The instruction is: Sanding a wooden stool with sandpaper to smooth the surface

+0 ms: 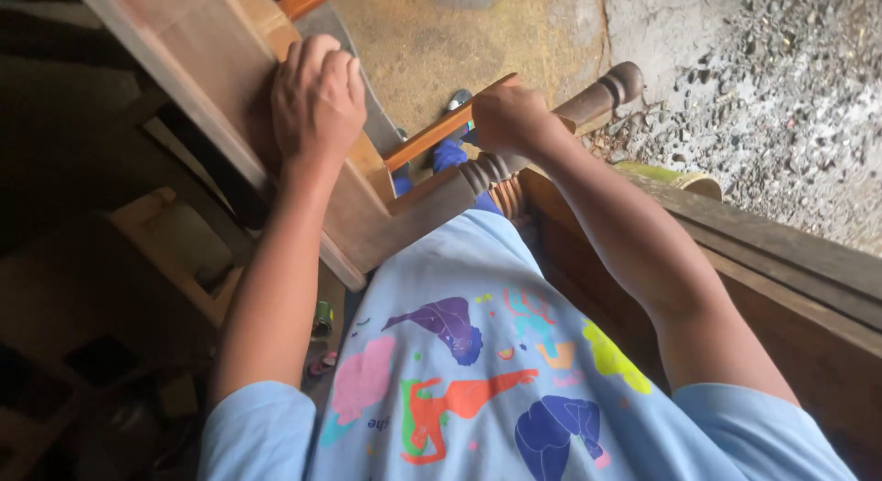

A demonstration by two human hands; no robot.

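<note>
smooth turned wooden leg (551,123), matt wooden panel (197,58), rough gravel ground (781,104)

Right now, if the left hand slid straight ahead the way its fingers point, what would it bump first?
Probably nothing solid soon: the left hand lies on the flat wooden panel, fingers pointing up along it. It would keep sliding over wood, though depth is unclear.

Floor: sawdust-covered concrete (459,40), yellowish in daylight. Right of it — grey gravel ground (772,104), brightly lit. Below the gravel, a dark wooden plank rail (790,251) runs diagonally. Far left of the sawdust patch — deep shadow, wooden frame pieces (175,242) dimly visible.
</note>
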